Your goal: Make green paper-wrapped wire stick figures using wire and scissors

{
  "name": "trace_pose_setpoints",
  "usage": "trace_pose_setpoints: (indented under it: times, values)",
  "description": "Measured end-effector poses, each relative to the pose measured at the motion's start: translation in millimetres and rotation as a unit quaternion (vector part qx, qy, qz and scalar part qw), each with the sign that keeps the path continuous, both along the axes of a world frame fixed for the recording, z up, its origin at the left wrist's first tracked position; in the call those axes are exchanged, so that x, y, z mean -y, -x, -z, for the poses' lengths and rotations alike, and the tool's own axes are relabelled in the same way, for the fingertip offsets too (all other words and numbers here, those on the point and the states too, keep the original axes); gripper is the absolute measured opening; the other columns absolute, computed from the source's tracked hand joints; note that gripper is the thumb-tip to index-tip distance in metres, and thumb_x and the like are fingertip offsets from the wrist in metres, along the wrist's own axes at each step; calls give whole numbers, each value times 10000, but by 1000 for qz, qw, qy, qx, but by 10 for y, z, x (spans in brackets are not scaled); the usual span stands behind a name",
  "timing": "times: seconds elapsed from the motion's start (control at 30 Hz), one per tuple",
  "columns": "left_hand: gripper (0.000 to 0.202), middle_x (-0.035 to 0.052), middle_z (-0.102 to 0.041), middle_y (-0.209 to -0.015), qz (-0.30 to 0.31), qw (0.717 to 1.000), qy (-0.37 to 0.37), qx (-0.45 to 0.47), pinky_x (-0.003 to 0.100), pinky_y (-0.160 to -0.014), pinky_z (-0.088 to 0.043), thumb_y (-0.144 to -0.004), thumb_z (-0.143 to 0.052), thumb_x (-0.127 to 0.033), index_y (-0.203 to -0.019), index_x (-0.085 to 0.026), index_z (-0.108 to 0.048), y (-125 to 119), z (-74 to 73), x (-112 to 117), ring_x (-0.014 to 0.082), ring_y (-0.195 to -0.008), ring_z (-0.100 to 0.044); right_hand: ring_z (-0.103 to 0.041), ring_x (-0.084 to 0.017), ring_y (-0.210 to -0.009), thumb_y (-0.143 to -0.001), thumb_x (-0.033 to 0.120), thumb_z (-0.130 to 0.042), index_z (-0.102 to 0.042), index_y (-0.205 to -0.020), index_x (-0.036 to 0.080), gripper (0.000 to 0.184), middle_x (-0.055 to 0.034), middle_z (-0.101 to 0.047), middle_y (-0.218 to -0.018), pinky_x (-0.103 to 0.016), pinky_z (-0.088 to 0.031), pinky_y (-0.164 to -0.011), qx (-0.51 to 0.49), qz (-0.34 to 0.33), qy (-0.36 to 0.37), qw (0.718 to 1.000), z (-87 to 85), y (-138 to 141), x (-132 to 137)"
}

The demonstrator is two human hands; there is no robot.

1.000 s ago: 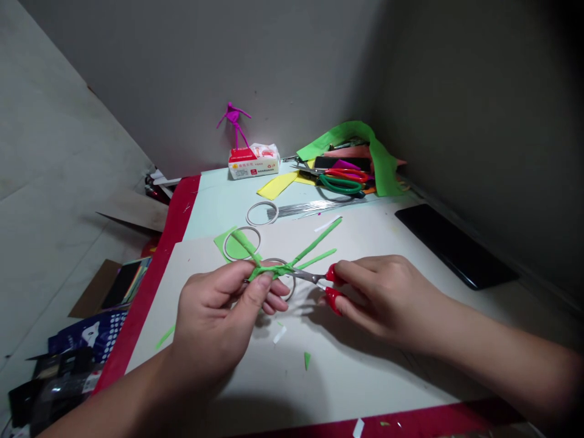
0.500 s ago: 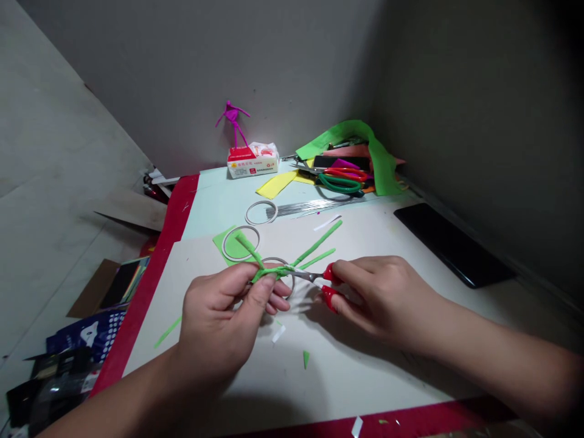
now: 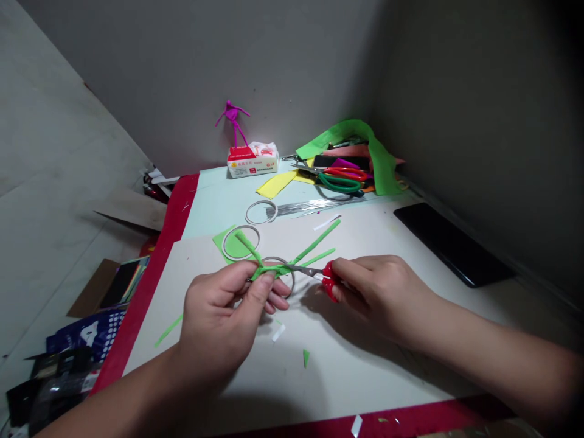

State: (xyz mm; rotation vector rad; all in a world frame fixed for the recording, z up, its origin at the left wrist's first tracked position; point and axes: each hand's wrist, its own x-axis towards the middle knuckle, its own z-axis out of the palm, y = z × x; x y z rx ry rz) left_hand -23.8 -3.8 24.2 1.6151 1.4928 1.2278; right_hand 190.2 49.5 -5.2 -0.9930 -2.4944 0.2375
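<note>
A green paper-wrapped wire figure (image 3: 316,244) with several thin limbs is pinched between the thumb and fingers of my left hand (image 3: 223,313). My right hand (image 3: 383,298) has its fingers in the red handles of small scissors (image 3: 329,281). The scissor blades look nearly closed, and their tips touch or overlap the middle of the figure, beside my left fingertips. Behind the figure lie rolls of narrow tape (image 3: 223,243), one of them on a green paper square (image 3: 220,238). My left fingers partly hide the figure's near end.
A bundle of thin wires (image 3: 305,207) lies farther back. A purple figure (image 3: 232,114) stands on a small box (image 3: 253,165) by the wall. Green-handled scissors (image 3: 340,183) rest among coloured paper strips. To the right is a black phone (image 3: 451,243). Paper scraps (image 3: 306,358) dot the table.
The scissor handles have come together, closing the blades at the figure's middle. My right fingers have drawn closer to each other. My left hand has barely moved.
</note>
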Motion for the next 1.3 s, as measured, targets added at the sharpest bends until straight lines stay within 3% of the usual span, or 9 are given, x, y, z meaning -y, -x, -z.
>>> trace_pose_setpoints:
  times: [0.13, 0.3, 0.5, 0.87, 1.3]
  values:
    - [215, -84, -709, -625, -3, 1000, -10, -10, 46, -542, -517, -858, -576, -106, -712, -206, -699, -2, -13, -1, 20, -538, -652, -411, -106, -487, -862, 210, -485, -471, -730, 193, 134, 25, -487, -565, -236, -279, -499, -55, -21, 69, 996, -65, -41, -7]
    - [216, -81, -708, -614, -11, 999, -31, -38, 44, -561, -519, -841, -577, -81, -699, -196, -692, -6, -19, -4, 23, -545, -656, -355, -117, -495, -831, 255, -512, -445, -713, 201, 147, 32, -427, -561, -258, -255, -516, 7, -28, 39, 999, -126, -63, -10]
    - [201, -71, -718, -619, -10, 995, -58, -78, 61, -558, -527, -831, -588, -90, -697, -193, -696, 2, -19, -3, 34, -544, -663, -366, -123, -516, -848, 283, -488, -456, -713, 197, 163, 19, -457, -582, -268, -249, -529, 71, -22, 42, 996, -142, -44, 4]
    - [196, -34, -735, -649, 2, 988, -75, -138, 152, -587, -563, -838, -586, -110, -692, -188, -689, -8, -37, 1, 92, -588, -693, -409, -125, -509, -865, 281, -481, -510, -719, 185, 177, 3, -503, -581, -262, -250, -521, 78, -23, 20, 996, -154, -39, -9]
    - [188, -43, -720, -593, 16, 995, -25, -95, 114, -521, -537, -842, -575, -120, -719, -181, -703, -1, -58, 8, 69, -516, -668, -398, -115, -485, -876, 237, -480, -504, -697, 187, 187, 15, -491, -556, -261, -245, -515, 65, -25, -19, 997, -95, -61, -27]
